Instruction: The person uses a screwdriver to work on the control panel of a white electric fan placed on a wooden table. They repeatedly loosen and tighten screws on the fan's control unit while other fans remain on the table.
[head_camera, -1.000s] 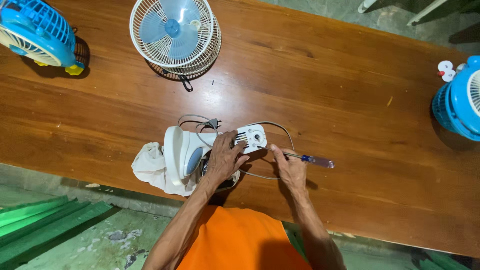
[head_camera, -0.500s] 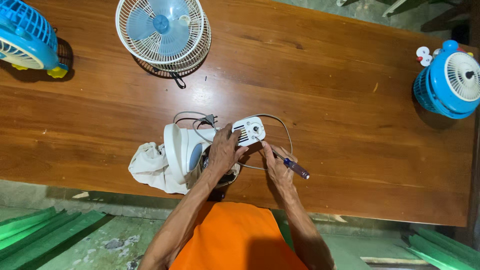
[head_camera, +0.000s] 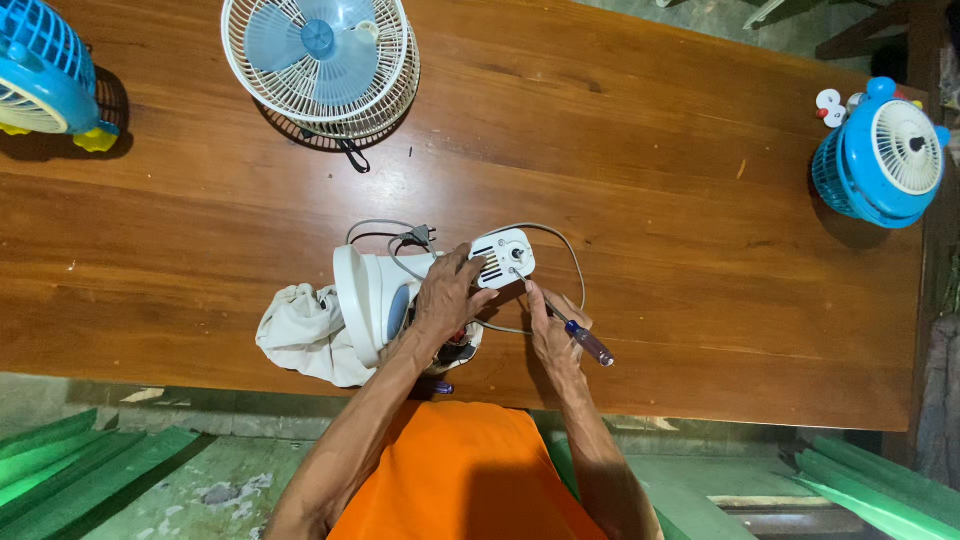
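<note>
Motor housing (head_camera: 503, 257): small white box, rounded corners, vent slots on its left part, round hub in the middle; sits mid-table, near edge side, just right of the fan base.
Fan base (head_camera: 372, 300): white disc-shaped stand tipped on its side, blue-grey patch on the face, touching the housing's left.
Left hand (head_camera: 447, 295): laid over the base and the housing's left edge, fingers spread and pressing down on the housing.
Right hand (head_camera: 553, 332): fingers closed round a screwdriver.
Screwdriver (head_camera: 575, 333): translucent purple-blue handle pointing right and near, thin shaft running up-left; tip reaches the housing face by the hub, exact contact spot too small to tell.
Cable (head_camera: 548, 250): grey cord looping from behind the housing round to the right; dark plug (head_camera: 418, 237) lies just far-left of the housing.
Cloth (head_camera: 305, 335): crumpled off-white rag at the near edge, left of the base, partly under it.
Table (head_camera: 650, 200): brown wooden planks, glossy.
White fan (head_camera: 322, 60): round wire cage, pale blue blades, far centre-left.
Blue fan, left (head_camera: 45, 70): blue cage, yellow feet, far-left corner, cut off by the frame.
Blue fan, right (head_camera: 880, 150): blue body, white grille, far right; a small white and red part sits at its far-left side.
Labels or packaging: none legible on any unit from this height.
</note>
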